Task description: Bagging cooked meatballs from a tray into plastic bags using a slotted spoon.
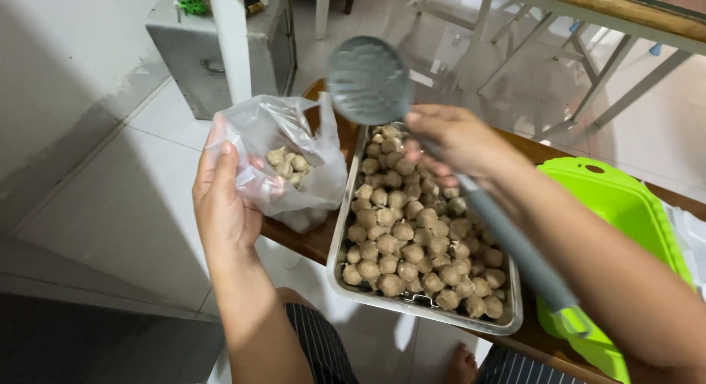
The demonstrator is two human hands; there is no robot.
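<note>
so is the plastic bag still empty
No, the clear plastic bag held open by the left hand already has several meatballs inside.

The left hand is being held upright, palm inward, fingers curled closed in a grasp. The right hand is being clenched, seemingly tightly, forearm angled down-right.

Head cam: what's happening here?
A person is working over a metal tray full of brownish meatballs on a wooden table. The left hand holds open a clear plastic bag with a few meatballs already inside. The right hand grips a grey slotted spoon, raised above the tray's far end, with nothing visible in it. A green plastic container sits to the right.
</note>
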